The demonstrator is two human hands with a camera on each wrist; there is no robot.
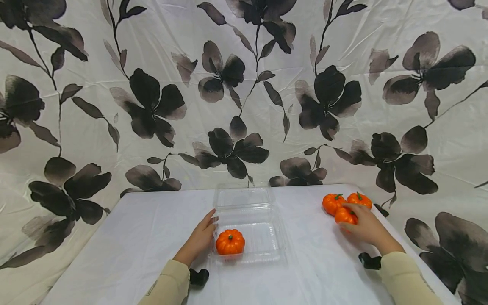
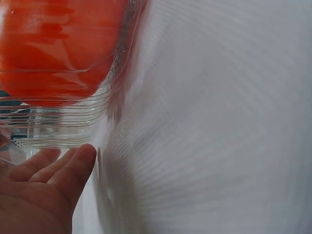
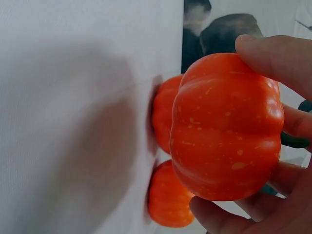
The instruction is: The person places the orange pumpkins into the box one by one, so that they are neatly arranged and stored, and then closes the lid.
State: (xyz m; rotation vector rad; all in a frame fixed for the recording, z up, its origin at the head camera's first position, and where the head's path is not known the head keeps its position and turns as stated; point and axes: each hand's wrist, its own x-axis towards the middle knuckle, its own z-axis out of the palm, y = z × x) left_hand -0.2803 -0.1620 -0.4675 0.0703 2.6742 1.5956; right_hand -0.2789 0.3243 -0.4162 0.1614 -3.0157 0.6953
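Observation:
My right hand (image 1: 367,226) grips a small orange pumpkin (image 3: 226,126) between thumb and fingers. In the right wrist view its pale-flecked side faces the camera and its green stem points toward the palm. Two more pumpkins, one on the left (image 1: 332,204) and one on the right (image 1: 360,199), sit just behind it on the table. My left hand (image 1: 199,240) touches the left side of a clear plastic box (image 1: 263,256), its fingers fairly straight against the ribbed wall. Inside that box, at the front left corner, rests another orange pumpkin (image 1: 230,243).
The box's clear lid (image 1: 244,198) lies folded back toward the table's far edge. A white cloth covers the table (image 1: 305,271). Behind it hangs a white curtain (image 1: 274,127) with dark flowers. Each wrist carries a black strap piece.

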